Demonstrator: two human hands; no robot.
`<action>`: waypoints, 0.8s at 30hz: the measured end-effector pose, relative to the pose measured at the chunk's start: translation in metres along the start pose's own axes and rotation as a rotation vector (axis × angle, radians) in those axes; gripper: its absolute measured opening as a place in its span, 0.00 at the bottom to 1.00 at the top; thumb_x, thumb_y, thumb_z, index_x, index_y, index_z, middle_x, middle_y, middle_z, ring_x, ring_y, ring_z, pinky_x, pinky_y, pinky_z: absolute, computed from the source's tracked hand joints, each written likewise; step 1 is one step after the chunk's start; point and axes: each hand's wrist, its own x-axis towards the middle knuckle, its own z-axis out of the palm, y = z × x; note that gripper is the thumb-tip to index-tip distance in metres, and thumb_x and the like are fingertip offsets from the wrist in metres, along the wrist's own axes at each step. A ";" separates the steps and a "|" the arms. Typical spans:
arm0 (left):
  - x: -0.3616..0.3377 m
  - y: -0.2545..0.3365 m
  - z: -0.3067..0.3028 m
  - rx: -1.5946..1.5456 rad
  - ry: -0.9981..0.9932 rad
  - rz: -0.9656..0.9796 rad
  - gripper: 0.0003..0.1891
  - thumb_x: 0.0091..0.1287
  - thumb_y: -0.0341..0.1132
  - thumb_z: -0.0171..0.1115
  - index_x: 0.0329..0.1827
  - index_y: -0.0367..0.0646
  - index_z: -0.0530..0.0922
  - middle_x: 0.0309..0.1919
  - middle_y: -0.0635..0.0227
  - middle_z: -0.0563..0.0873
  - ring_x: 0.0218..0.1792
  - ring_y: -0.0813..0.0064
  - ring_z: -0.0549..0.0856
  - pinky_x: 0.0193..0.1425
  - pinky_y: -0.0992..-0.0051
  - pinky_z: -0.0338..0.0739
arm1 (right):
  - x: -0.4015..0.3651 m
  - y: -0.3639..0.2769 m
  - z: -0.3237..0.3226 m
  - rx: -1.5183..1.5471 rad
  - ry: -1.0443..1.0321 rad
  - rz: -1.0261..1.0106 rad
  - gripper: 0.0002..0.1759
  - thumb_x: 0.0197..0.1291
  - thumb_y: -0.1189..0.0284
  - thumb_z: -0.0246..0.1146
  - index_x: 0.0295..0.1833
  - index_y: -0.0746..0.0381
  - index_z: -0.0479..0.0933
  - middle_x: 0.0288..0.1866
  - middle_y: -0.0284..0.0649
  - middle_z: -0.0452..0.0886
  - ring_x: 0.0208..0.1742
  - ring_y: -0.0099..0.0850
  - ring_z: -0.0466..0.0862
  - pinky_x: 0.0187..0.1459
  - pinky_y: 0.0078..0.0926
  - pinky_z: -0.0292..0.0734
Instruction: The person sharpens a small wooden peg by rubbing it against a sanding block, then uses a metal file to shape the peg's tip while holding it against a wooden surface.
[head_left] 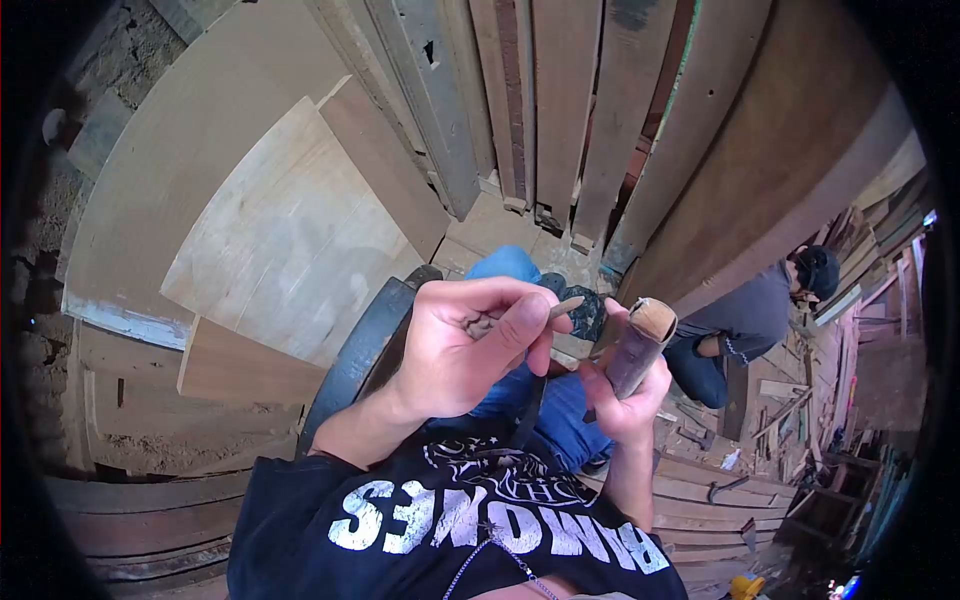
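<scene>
1. My T-shirt point(300, 520), black, bottom of the frame. The white block letters, upside down from here, read "RAMONES". The small lettering on the round emblem above them is too small for me to read. A thin chain point(500, 557) hangs across the shirt.

2. My left hand point(465, 350), centre of the frame. It is curled closed, with thumb and fingers pinching a thin stick point(562, 308). The stick is pencil-like and its tip points right.

3. My right hand point(625, 395), just right of centre. It is wrapped tight around the lower part of a wooden piece point(645, 335). The piece is a short brown block with a pale cut top, held slightly tilted. The stick's tip lies just beside that top; I cannot tell whether they touch.

4. My jeans point(560, 415), blue, below and behind both hands.

5. A dark curved band point(355, 360), left of my left wrist, running from lower left up toward the centre.

6. A plywood sheet point(290, 240), pale, upper left, leaning with other boards.

7. Planks point(560, 100), upright, top centre.

8. A co-worker point(750, 315), right edge, crouched in a grey top, well apart from my hands.

9. Scrap wood point(800, 400), scattered on the floor at the right, around the co-worker.
</scene>
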 end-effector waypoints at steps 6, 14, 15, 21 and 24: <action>-0.001 0.000 0.030 -0.235 -0.183 -0.042 0.14 0.81 0.37 0.54 0.47 0.34 0.82 0.23 0.68 0.83 0.18 0.88 0.71 0.22 0.85 0.64 | -0.007 -0.008 -0.027 0.091 0.055 0.017 0.31 0.46 0.83 0.73 0.60 0.74 0.79 0.27 0.31 0.81 0.28 0.19 0.77 0.36 0.21 0.76; 0.006 0.005 0.059 -0.473 -0.239 0.136 0.16 0.80 0.45 0.54 0.41 0.39 0.73 0.25 0.67 0.80 0.24 0.81 0.75 0.35 0.79 0.73 | -0.011 -0.012 0.005 0.524 -0.027 -0.117 0.21 0.49 0.83 0.76 0.50 0.69 0.79 0.39 0.38 0.86 0.29 0.19 0.81 0.30 0.17 0.75; 0.008 0.002 0.058 -0.538 -0.278 0.160 0.16 0.82 0.43 0.51 0.45 0.37 0.76 0.30 0.64 0.83 0.26 0.81 0.79 0.36 0.79 0.78 | -0.014 -0.012 0.006 0.527 -0.037 -0.126 0.21 0.49 0.83 0.76 0.50 0.69 0.79 0.39 0.38 0.86 0.29 0.19 0.81 0.30 0.17 0.75; 0.010 0.004 0.071 -0.526 -0.271 0.154 0.16 0.81 0.45 0.53 0.42 0.40 0.74 0.26 0.65 0.81 0.28 0.77 0.78 0.38 0.78 0.75 | -0.020 -0.019 -0.001 0.431 0.074 -0.121 0.15 0.50 0.83 0.76 0.43 0.70 0.80 0.34 0.38 0.85 0.28 0.20 0.81 0.30 0.19 0.76; 0.012 0.001 0.073 -0.237 -0.126 0.385 0.15 0.79 0.41 0.55 0.53 0.35 0.75 0.29 0.59 0.85 0.34 0.72 0.87 0.42 0.75 0.80 | -0.026 -0.025 -0.013 0.299 0.142 -0.187 0.11 0.51 0.84 0.74 0.39 0.69 0.79 0.33 0.39 0.84 0.27 0.21 0.81 0.30 0.20 0.76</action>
